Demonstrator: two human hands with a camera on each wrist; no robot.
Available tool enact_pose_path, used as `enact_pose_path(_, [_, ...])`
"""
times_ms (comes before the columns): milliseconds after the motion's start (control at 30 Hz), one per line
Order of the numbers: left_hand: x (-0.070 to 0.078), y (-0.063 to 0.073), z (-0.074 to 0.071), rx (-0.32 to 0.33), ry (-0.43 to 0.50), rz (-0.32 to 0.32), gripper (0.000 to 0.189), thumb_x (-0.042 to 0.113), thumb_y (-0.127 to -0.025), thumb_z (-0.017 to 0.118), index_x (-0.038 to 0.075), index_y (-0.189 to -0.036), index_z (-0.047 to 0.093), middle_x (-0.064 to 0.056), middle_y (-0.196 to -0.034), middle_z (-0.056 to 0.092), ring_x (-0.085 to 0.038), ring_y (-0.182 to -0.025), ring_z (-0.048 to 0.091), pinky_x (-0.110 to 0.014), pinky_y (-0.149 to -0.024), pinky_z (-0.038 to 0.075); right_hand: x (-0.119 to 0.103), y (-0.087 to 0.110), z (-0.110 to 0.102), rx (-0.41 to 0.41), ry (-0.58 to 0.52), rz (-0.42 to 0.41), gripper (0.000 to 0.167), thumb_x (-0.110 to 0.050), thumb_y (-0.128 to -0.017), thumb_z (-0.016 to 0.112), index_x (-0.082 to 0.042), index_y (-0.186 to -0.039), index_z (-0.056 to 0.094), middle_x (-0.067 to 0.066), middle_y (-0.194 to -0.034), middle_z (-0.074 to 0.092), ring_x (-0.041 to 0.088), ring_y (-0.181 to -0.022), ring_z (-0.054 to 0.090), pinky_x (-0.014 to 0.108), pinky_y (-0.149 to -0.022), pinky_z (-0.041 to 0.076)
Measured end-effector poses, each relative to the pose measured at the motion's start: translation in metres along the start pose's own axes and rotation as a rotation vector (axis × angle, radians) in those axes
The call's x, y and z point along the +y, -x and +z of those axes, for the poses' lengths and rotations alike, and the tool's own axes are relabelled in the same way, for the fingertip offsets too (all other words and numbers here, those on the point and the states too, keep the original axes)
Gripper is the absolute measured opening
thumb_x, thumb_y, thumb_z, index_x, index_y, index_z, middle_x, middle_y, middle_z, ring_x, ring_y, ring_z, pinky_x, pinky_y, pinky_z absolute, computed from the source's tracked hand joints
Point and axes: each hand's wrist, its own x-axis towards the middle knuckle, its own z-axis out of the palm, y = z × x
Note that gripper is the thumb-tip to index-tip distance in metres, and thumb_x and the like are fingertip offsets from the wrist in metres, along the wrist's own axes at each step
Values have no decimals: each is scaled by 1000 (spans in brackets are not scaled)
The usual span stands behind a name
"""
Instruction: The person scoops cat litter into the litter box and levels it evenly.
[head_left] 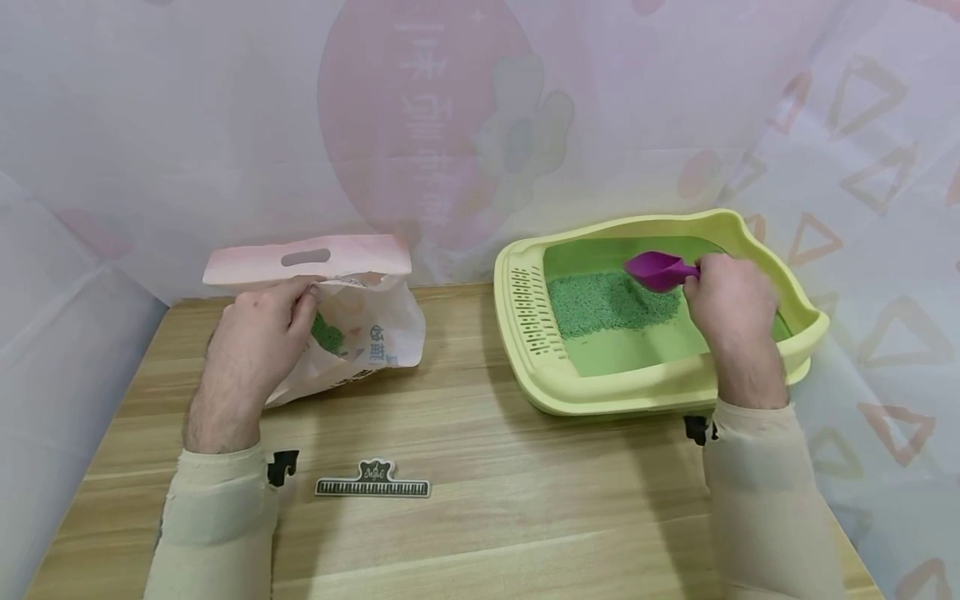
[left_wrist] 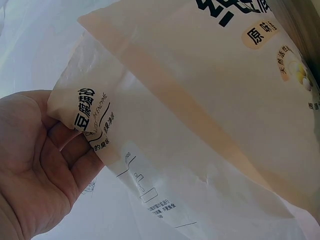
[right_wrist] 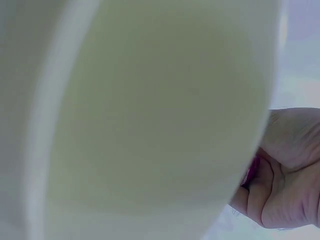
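Note:
My left hand (head_left: pixel 258 342) pinches the open edge of a white-and-pink litter bag (head_left: pixel 382 321) at the left, and green pellets (head_left: pixel 327 333) show inside its mouth. In the left wrist view thumb and fingers grip the bag's printed film (left_wrist: pixel 150 125). My right hand (head_left: pixel 731 304) holds a purple scoop (head_left: pixel 656 271) by its handle, above a yellow-green litter box (head_left: pixel 517 367). Green litter (head_left: pixel 600 304) covers part of the box floor below the scoop. The box wall (right_wrist: pixel 160 110) fills most of the right wrist view, hiding most of the scoop there.
A bag clip (head_left: pixel 373 479) with a piano-key pattern lies on the wooden table (head_left: pixel 480 508) near the front, right of the left forearm. A printed curtain (head_left: pixel 262 125) hangs behind the bag and box. The box has a slotted ledge (head_left: pixel 531 312) on its left.

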Motion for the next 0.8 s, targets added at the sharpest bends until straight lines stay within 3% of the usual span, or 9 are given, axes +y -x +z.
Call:
enact_pose_path(233, [-1,0,0,-2,2,-4,31,23,-125,50,9,-111,74,-5,-71,53,-25,-59,53,-38,-55,36,-20,15,-7,45,-49,-74,24,-13,-112,65,4,-121,79,28,-96,79,41,-71,65,52,-59,48])
enact_pose_path(400, [0,1,0,7,4,-2,31,23,-126,51,8,-114,76,-6,-71,54,-25,-58,53,-37,-54,36,-36,26,-12,69,-74,-91,24,-16,-114,68,1,-128,80,31,-104,81,42,-72,67,56,-59,51])
enact_pose_path(800, [0,1,0,3,9,-9,33,25,-126,50,8,-113,75,-6,-70,54,-24,-57,51,-38,-53,36,-74,50,-25,131,-106,-182,12,-14,-113,72,-5,-115,79,23,-95,80,38,-68,62,53,-54,47])
